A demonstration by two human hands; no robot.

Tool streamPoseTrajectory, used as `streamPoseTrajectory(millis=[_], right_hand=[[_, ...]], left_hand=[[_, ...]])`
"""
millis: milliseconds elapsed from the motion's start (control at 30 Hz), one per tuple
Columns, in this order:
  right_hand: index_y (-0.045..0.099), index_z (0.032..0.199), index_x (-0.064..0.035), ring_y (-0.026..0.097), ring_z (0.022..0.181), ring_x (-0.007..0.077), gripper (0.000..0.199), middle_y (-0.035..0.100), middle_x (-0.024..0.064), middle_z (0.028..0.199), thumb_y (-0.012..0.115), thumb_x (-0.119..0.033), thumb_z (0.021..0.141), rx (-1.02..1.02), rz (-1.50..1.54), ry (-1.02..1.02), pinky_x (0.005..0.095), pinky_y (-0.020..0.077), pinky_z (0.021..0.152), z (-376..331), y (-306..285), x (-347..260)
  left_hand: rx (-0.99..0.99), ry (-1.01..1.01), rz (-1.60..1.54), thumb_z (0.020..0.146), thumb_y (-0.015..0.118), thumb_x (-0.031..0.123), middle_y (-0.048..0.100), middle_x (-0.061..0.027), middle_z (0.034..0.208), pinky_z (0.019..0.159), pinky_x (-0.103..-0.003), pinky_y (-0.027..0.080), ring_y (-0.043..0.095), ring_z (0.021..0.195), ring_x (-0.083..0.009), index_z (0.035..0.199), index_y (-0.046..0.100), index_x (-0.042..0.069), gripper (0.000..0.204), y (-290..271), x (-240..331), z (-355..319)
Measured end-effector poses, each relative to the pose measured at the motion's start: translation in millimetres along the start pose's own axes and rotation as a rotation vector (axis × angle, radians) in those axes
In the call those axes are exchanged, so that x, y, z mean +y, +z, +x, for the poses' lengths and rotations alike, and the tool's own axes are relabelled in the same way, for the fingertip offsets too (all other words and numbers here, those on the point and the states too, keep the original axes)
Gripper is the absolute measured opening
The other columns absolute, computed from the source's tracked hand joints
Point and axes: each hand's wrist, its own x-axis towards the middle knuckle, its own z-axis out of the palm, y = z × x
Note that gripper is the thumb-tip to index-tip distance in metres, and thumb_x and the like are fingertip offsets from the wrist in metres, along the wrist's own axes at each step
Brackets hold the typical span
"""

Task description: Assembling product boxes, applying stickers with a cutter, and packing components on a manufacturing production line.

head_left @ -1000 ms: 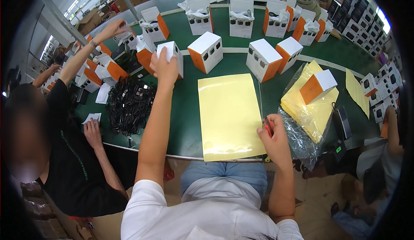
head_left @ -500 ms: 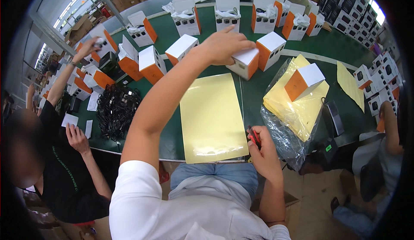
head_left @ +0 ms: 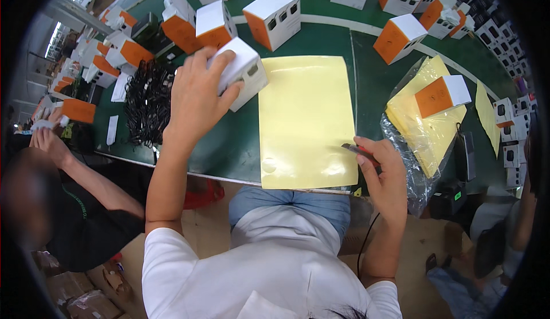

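Note:
My left hand (head_left: pixel 195 98) is closed round a white carton box (head_left: pixel 243 73), just left of a smooth yellow sheet (head_left: pixel 306 113). The box is tilted and shows camera-like pictures on one side. Near the sheet's right edge, my right hand (head_left: pixel 385 173) grips a utility knife (head_left: pixel 366 154) with a red handle. Its dark tip points left over the sheet; most of the handle is hidden by my fingers. The sheet lies flat at the near edge of the green table (head_left: pixel 229 150).
White-and-orange boxes (head_left: pixel 274 18) stand along the far side. A tangle of black cables (head_left: pixel 148 104) lies left. On the right, a box (head_left: pixel 441 95) rests on yellow sheets (head_left: pixel 409 121) in clear plastic. A co-worker's arm (head_left: pixel 91 181) is at the left.
My left hand has moved left and nearer from the far boxes, carrying a box. The knife in my right hand has turned so its tip lies over the sheet. The view has shifted.

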Motion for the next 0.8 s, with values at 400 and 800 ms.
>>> streamPoseTrajectory(millis=[400,800], right_hand=[[0.075,0.095,-0.0115,0.058,0.08,0.0247,0.011,0.061,0.0052,0.086,0.075,-0.015,0.085,-0.233,-0.441,-0.038,0.0384,0.0387,0.077,13,9,-29],[0.077,0.089,-0.0131,0.059,0.078,0.0239,0.008,0.061,0.0032,0.084,0.078,-0.016,0.082,-0.285,-0.479,-0.033,0.0378,0.0383,0.076,15,14,-20]], left_hand=[[-0.487,0.702,-0.542,0.075,0.064,0.082,0.028,-0.0108,0.167,0.123,-0.066,0.009,0.02,0.156,-0.0342,0.152,0.048,0.02,0.1,95,80,-28],[-0.412,0.659,-0.533,0.071,0.061,0.088,0.028,-0.0075,0.168,0.122,-0.067,0.01,0.023,0.155,-0.0345,0.151,0.05,0.022,0.104,103,80,-27]])
